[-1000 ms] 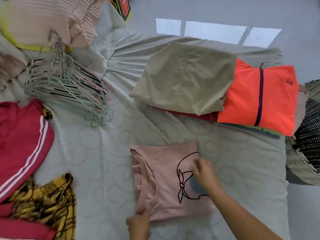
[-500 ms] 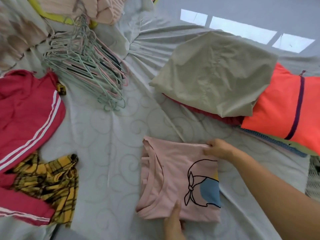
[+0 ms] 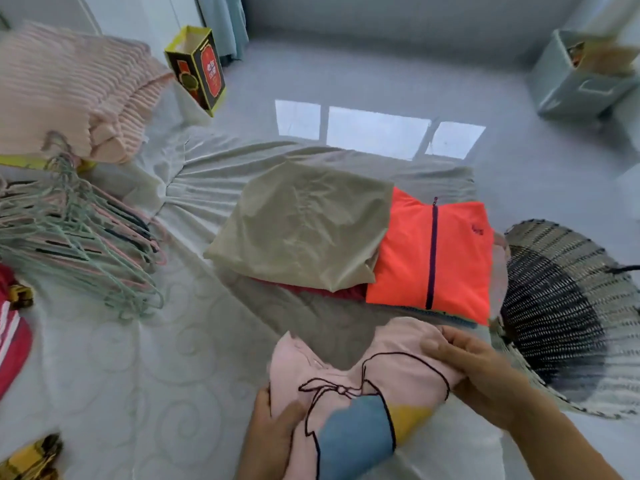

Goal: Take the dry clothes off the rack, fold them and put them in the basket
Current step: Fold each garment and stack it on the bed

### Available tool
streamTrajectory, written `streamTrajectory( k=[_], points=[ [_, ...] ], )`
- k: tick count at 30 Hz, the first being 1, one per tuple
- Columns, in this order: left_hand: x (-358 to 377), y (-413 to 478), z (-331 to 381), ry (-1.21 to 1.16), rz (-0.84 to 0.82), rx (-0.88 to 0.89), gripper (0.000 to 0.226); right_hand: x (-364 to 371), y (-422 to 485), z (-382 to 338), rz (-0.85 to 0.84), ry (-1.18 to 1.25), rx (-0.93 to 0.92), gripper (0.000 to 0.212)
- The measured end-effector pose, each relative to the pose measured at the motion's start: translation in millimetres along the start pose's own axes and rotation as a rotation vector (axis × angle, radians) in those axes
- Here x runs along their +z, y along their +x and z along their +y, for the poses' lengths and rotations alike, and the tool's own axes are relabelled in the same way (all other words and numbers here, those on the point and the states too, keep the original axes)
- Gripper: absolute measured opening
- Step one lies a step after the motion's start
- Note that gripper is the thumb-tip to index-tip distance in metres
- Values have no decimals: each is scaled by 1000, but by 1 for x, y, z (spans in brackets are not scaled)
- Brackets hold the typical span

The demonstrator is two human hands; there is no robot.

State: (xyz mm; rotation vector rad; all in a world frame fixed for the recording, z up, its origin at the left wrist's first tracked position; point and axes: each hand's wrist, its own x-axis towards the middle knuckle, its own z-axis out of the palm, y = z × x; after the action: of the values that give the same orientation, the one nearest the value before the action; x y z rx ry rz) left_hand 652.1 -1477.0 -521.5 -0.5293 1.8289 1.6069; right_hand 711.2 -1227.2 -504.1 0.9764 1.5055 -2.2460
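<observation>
The folded pink shirt (image 3: 349, 382), with a black line drawing and blue and yellow patches on its front, is between both hands at the near edge of the bed sheet (image 3: 156, 375). The left hand (image 3: 270, 434) grips the left side of the shirt, with the thumb lying on top of the cloth. The right hand (image 3: 485, 372) holds the right side, its fingers curled over the upper edge. A dark shadow lies on the sheet behind the shirt, so it seems to be raised a little from the bed, but the picture is blurred here.

The woven basket (image 3: 568, 306) is at the right, just beside the bed and near the right hand. Farther on the bed lies a folded beige garment (image 3: 301, 226), partly over a folded orange garment (image 3: 457, 258) with a dark zip. A heap of hangers (image 3: 79, 233) lies at the left, and a red garment (image 3: 10, 341) with white stripes is at the left edge.
</observation>
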Motion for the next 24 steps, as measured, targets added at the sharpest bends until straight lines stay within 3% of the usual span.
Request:
streamTrajectory(
  k=[3, 5, 6, 7, 10, 12, 17, 20, 22, 24],
  points=[
    [27, 15, 57, -57, -207, 12, 48, -20, -17, -40, 87, 128, -142, 44],
    [60, 27, 100, -150, -333, 33, 20, -34, -20, -74, 153, 164, -259, 69],
    [79, 31, 122, -157, -401, 48, 19, -41, -20, -91, 208, 159, -322, 83],
    [98, 37, 145, -155, -445, 88, 21, -46, -20, -110, 257, 158, -385, 84],
    [147, 49, 204, -213, -546, 183, 11, -64, -24, -157, 327, 206, -530, 29],
    [167, 62, 227, -245, -577, 213, 12, -73, -23, -172, 346, 226, -571, 23],
    [190, 128, 195, -45, -490, 238, 36, -99, 18, -126, 483, 261, -388, 15],
    [182, 156, 129, 190, -340, 91, 54, -109, 57, -61, 549, 257, -155, 13],
    [173, 160, 90, 286, -266, 50, 51, -112, 76, -24, 576, 197, -47, 12],
    [169, 163, 67, 237, -266, 78, 50, -118, 87, -7, 622, 157, -62, 15]
  ],
)
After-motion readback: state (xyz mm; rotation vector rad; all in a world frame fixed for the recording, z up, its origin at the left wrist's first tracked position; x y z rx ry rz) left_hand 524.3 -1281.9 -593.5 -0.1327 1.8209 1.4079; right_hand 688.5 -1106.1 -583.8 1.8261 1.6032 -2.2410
